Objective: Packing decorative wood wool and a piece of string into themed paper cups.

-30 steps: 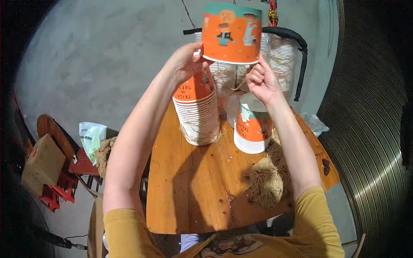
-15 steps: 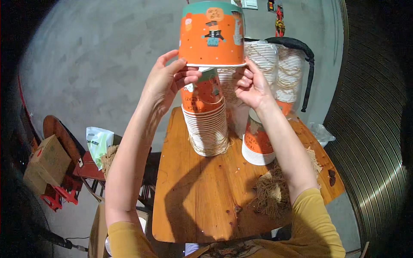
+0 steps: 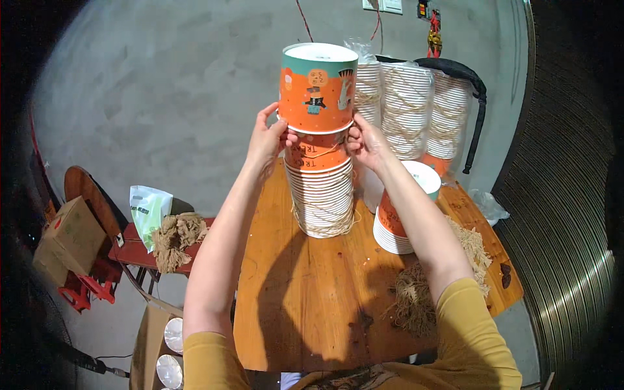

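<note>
An orange and teal paper bucket with cartoon prints is upside down, its white base on top. My left hand grips its rim on the left, and my right hand grips the rim on the right. The bucket sits over the upper part of a tall stack of nested, upturned paper buckets, with thin string wound round its white rims. Below the held bucket's rim, an orange wall of the stack's top bucket still shows. Beyond my right forearm stands a shorter stack of similar buckets.
Plastic-wrapped bucket stacks stand at the back of the wooden table. Tan string bundles lie by my right forearm. A red bench at left holds more string and a plastic bag. An open carton stands below.
Both hands have lowered the upturned bucket from above the tall stack down over its top. The head view has shifted slightly, so the bucket's white base now shows.
</note>
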Tool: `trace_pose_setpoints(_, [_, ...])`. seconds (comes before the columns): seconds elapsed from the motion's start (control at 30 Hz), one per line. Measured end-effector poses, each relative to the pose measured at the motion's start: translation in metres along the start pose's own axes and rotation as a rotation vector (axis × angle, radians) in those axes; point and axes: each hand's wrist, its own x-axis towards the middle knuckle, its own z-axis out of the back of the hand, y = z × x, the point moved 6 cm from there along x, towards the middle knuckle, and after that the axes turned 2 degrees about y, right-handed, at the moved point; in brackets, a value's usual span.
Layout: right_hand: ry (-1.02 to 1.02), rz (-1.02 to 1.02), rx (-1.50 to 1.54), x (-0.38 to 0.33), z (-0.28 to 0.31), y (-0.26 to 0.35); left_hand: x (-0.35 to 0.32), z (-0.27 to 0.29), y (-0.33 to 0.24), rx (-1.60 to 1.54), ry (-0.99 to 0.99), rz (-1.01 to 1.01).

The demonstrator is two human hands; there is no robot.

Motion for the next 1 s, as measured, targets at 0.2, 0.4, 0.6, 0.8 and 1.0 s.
trace_pose_setpoints(0.2, [-0.047,0.029,-0.232,0.008,0.014,-0.006,0.011,0.015,0.028,-0.027,-0.022,0.182])
trace_pose_setpoints(0.4, [-0.223,-0.074,-0.410,-0.016,0.029,-0.017,-0.015,0.023,0.055,0.107,-0.077,0.201])
trace_pose_setpoints(0.6, [-0.150,-0.155,-0.484,-0.042,0.030,-0.018,-0.049,0.038,0.084,0.283,-0.101,0.209])
trace_pose_setpoints(0.8, [-0.202,0.470,-1.501,-0.108,0.024,0.045,-0.125,0.040,0.120,0.261,-0.089,0.354])
trace_pose_setpoints(1.0, [-0.237,0.530,-2.085,-0.166,0.055,0.041,-0.102,0.024,0.068,0.791,-0.197,-0.419])
